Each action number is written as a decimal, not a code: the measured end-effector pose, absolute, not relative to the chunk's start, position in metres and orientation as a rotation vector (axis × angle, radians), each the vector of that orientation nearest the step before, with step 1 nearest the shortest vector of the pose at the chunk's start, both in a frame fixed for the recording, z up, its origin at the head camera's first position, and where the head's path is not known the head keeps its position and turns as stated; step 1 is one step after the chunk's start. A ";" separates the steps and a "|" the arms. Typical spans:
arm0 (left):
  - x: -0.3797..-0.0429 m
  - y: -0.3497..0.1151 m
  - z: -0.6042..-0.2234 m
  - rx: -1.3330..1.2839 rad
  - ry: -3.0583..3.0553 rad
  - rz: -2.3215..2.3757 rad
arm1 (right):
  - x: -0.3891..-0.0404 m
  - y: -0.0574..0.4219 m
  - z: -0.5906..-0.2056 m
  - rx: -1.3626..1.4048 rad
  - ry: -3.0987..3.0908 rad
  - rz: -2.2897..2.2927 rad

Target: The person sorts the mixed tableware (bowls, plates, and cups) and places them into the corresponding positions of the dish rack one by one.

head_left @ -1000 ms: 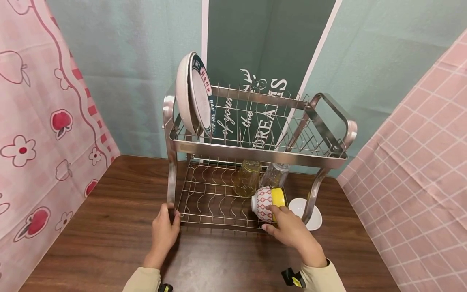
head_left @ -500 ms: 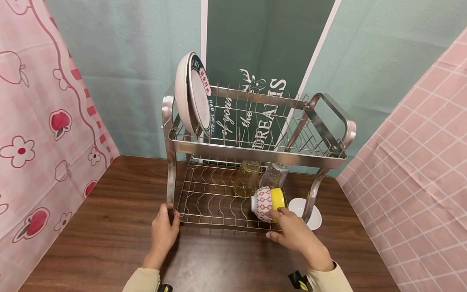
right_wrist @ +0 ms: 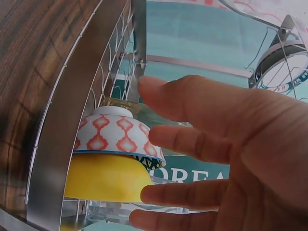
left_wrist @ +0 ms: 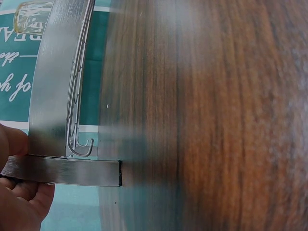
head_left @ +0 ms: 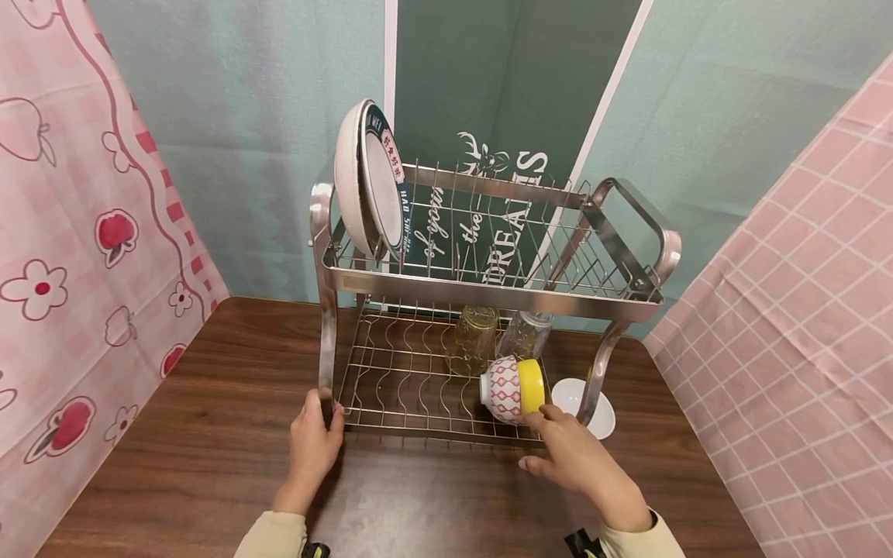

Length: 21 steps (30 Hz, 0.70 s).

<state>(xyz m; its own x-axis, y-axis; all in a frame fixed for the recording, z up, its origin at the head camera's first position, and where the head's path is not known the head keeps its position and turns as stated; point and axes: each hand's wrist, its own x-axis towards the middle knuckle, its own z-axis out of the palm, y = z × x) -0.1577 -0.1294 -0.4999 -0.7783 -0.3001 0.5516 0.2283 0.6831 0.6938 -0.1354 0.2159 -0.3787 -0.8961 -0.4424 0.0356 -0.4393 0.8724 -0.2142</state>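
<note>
My left hand (head_left: pixel 314 446) grips the front left leg (left_wrist: pixel 62 171) of a two-tier metal dish rack (head_left: pixel 488 294), thumb on one side and fingers on the other. On the lower tier's right end, a white bowl with a red pattern (head_left: pixel 502 391) lies on its side against a yellow bowl (head_left: pixel 532 380). My right hand (head_left: pixel 575 457) is just in front of them, its fingers spread and holding nothing. In the right wrist view, those fingertips are right by the patterned bowl (right_wrist: pixel 113 134) and the yellow bowl (right_wrist: pixel 106 175).
Behind the bowls, a yellowish glass (head_left: pixel 474 345) and a clear glass (head_left: pixel 528 335) stand on the lower tier. Two large dishes, the front one a dark-rimmed plate (head_left: pixel 385 190), lean at the upper tier's left. A white dish (head_left: pixel 603 418) sits on the wooden table beside the right leg.
My right hand has drawn back from the bowls, moving right and toward me. The bowls have stayed in place, and my left hand keeps its grip on the rack leg.
</note>
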 end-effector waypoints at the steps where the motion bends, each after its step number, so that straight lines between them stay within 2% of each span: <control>1: -0.158 -0.129 -0.500 0.055 -2.233 -1.038 | -0.135 0.217 -0.379 -0.721 3.023 -0.342; 21: -0.158 -0.129 -0.499 0.038 -2.213 -1.027 | -0.125 0.240 -0.383 -0.624 2.989 -0.410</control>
<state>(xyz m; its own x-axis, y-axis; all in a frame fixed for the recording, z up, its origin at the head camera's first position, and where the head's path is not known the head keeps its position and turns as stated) -0.1579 -0.1295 -0.4992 -0.7631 -0.2964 0.5742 0.2471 0.6873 0.6831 -0.1248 0.2402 -0.3831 -0.9162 -0.4006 -0.0049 -0.3845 0.8827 -0.2701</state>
